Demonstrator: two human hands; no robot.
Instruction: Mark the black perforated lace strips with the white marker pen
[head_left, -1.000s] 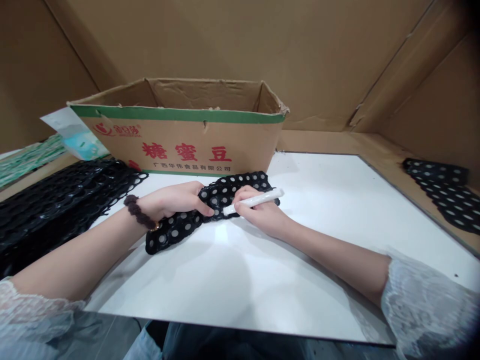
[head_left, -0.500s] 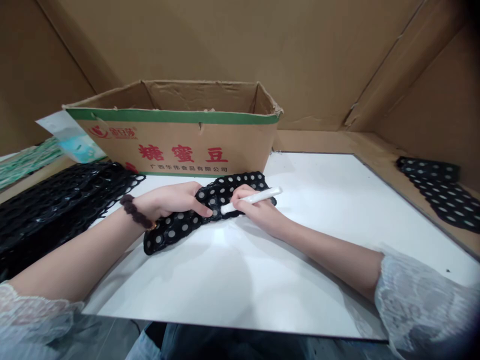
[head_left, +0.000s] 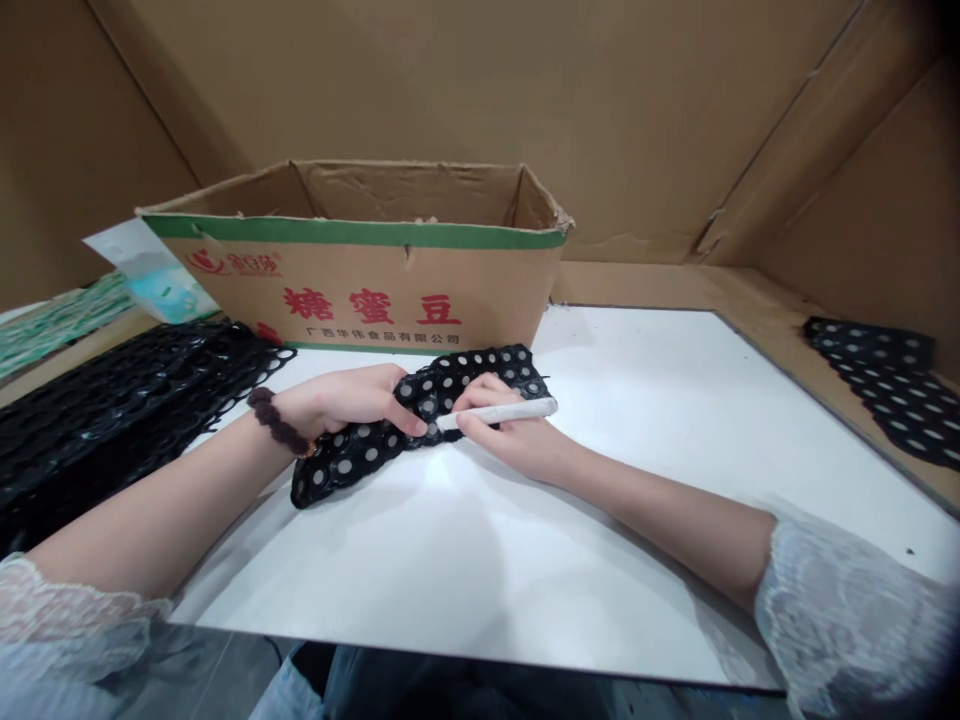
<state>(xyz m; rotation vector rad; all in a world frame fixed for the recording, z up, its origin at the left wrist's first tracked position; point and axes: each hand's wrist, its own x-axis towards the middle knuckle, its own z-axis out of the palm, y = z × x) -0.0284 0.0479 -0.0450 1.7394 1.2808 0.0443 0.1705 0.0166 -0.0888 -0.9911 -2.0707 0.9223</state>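
Note:
A black strip (head_left: 358,468) with rows of pale round dots and scalloped edges lies slantwise on the white board. My left hand (head_left: 367,396) is closed on it, thumb pressed on the front face near the middle and the other fingers mostly hidden behind. In my right hand (head_left: 517,440) is a white pen-shaped tool (head_left: 521,409), pinched between thumb and fingers. Its tip meets the strip at a dot just right of my left thumb. Exactly what kind of tool it is, I cannot make out.
Behind the strip stands an open cardboard box (head_left: 360,275) with a green band. A pile of black perforated strips (head_left: 135,420) lies left, near green-and-white strands (head_left: 67,320). Another dotted strip (head_left: 892,400) rests at the right edge. Cardboard walls (head_left: 637,120) enclose the white board (head_left: 637,560).
The white tool has swung from a steeper slant to nearly level, its back end lower. My left hand keeps its hold on the strip. The whole view has shifted slightly.

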